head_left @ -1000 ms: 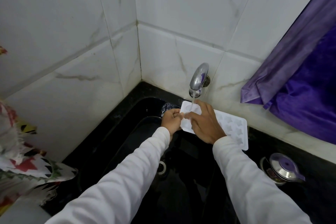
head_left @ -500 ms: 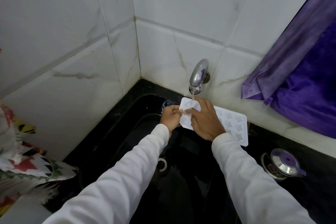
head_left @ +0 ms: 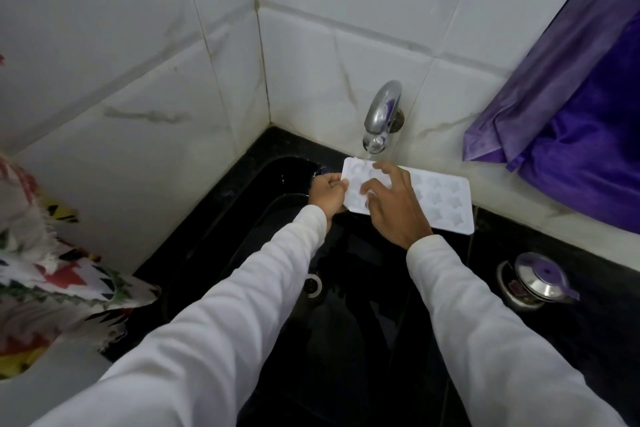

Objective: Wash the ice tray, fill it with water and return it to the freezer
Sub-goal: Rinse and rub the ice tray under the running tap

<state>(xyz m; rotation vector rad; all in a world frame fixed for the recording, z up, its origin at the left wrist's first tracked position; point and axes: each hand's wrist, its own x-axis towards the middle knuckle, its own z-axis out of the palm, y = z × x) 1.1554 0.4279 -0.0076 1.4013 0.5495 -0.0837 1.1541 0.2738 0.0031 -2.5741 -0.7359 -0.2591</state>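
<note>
head view, looking steeply down, close over the sink (head_left: 221, 239)

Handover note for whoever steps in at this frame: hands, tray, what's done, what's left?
Left hand grips the tray's left end; right hand lies spread-fingered on its cells.
Tray is held over the sink, under the running tap.
Done: washing under way.
Left: finish washing, fill with water, return to freezer.
</note>
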